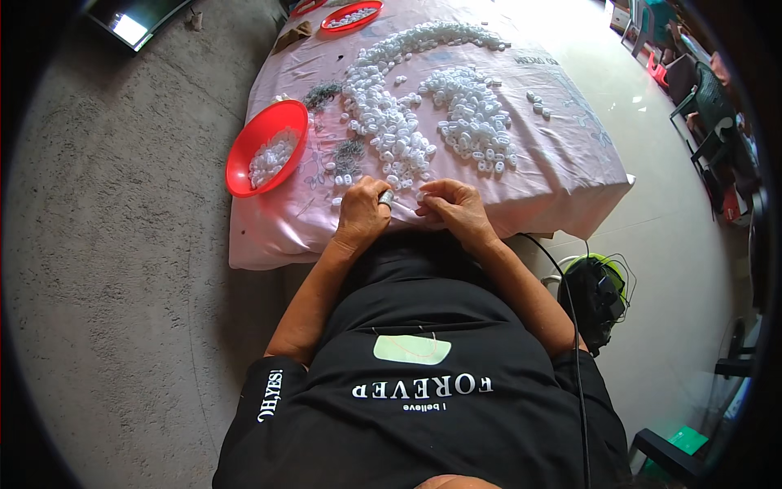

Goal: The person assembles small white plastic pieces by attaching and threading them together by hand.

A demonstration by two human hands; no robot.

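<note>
My left hand (364, 213) is closed at the near edge of the table. A silvery band-like piece (386, 197) shows at its thumb and forefinger; whether it is worn or held I cannot tell. Close beside it, my right hand (460, 212) pinches a small white plastic piece (421, 196) between thumb and fingertips. Just beyond both hands lies a long curved heap of small white plastic pieces (383, 122), some showing two holes. A second heap of white pieces (472, 118) is to its right. Small grey wiry bits (349, 152), perhaps springs, lie left of the long heap.
A red bowl (236, 167) of whitish translucent pieces stands at the table's left edge. Another red dish (366, 18) of pieces is at the far end. Pink cloth (562, 171) covers the table. A black cable (580, 383) runs past my right arm; a dark bag (593, 301) sits at right.
</note>
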